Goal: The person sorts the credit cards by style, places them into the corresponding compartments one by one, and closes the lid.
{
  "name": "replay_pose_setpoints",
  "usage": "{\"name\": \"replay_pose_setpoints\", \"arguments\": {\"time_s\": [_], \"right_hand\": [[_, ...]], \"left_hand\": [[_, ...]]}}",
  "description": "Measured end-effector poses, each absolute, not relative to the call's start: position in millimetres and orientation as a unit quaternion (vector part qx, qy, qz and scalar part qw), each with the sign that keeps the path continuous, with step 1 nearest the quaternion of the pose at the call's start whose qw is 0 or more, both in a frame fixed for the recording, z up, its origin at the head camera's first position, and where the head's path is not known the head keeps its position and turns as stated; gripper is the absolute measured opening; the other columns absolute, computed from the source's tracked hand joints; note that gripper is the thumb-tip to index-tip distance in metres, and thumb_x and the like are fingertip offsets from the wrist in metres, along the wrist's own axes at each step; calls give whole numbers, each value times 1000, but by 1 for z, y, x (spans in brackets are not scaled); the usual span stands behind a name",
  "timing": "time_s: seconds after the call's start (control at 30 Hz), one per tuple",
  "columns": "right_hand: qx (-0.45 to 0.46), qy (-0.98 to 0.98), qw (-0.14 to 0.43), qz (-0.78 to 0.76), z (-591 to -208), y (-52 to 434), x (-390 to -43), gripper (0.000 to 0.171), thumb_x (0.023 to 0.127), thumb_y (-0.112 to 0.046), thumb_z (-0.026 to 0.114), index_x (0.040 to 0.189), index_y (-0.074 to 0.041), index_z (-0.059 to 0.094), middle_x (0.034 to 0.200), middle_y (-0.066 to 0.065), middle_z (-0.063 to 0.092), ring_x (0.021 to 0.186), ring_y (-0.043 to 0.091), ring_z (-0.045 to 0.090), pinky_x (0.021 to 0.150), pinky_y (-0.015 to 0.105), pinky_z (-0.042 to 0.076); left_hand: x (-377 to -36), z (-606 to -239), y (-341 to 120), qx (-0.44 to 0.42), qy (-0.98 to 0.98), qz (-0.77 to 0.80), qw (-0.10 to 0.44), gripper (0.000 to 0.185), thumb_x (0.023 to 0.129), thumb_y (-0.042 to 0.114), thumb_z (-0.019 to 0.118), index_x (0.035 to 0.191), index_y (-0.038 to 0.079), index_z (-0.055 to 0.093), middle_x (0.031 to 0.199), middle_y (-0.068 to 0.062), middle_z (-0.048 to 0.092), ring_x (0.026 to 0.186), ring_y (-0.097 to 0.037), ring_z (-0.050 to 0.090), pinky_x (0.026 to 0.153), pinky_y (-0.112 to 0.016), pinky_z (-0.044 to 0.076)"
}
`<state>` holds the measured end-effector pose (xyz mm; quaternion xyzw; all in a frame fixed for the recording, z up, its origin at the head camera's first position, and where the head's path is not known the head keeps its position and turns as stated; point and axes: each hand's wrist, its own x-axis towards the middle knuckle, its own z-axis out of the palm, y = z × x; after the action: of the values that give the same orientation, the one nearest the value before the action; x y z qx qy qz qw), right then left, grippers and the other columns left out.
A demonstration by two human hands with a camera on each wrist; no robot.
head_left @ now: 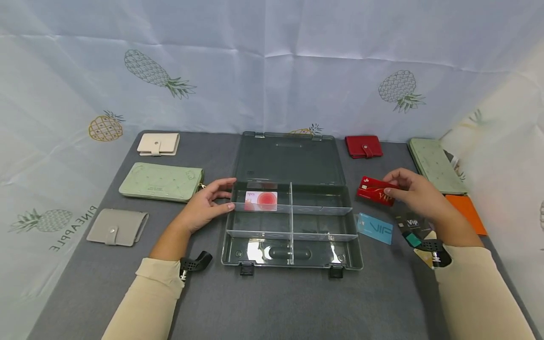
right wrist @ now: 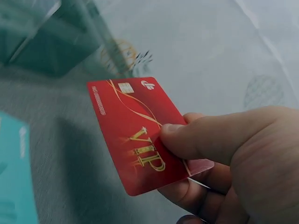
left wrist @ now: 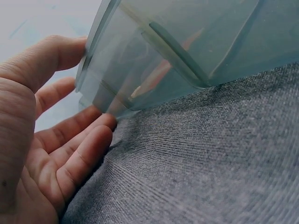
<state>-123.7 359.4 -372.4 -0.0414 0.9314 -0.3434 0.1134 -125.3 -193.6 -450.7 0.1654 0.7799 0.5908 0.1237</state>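
1. Right hand (head_left: pixel 413 192): grasping the red VIP card (right wrist: pixel 119 140) in a pinch, thumb flat on the printed face, fingers bent beneath.
2. Grip lies at one edge of the red VIP card, next to the gold lettering; most of the face, chip included, projects beyond the thumb, toward the box.
3. Red VIP card is above the table (head_left: pixel 297 307), to the right of the box (head_left: pixel 320 222), apart from it.
4. Left hand (head_left: pixel 207 204): grasp loose, thumb and fingertips touching the left side of the box, fingers not wrapped around it.
5. Pink card (head_left: pixel 260 201) sits in the back-left compartment.
6. Blue card (head_left: pixel 375 228) lies just beside the box's right edge; black card (head_left: pixel 411 223) lies near the right forearm.
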Motion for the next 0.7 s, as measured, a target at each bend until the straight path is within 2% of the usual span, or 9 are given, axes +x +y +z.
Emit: {"name": "replay_pose_setpoints", "arguments": {"time_s": [0.2,0.43,0.7], "right_hand": [[-75,922,106,-366,-357,335,-127,31,108,-17,66,135,-4,59,119,18,69,103,26,58,78,30,57],[-117,888,143,-421,-357,292,-134,25,106,-11,68,129,-3,62,115,16,69,102,27,61,80,38,59],[-128,883,156,-423,-365,256,-138,22,104,-10,70,125,-7,64,112,12,70,100,28,62,81,34,57]], "left_hand": [[-125,-449,-195,165,781,590,121,69,97,5,78,159,8,48,154,-20,52,130,-39,59,85,-24,54],[-126,-451,-195,165,781,589,125,69,98,6,78,160,9,48,155,-19,51,130,-38,58,86,-24,54],[-125,-451,-194,163,778,594,122,69,97,5,79,159,9,49,153,-19,53,129,-36,59,84,-24,54]]}}
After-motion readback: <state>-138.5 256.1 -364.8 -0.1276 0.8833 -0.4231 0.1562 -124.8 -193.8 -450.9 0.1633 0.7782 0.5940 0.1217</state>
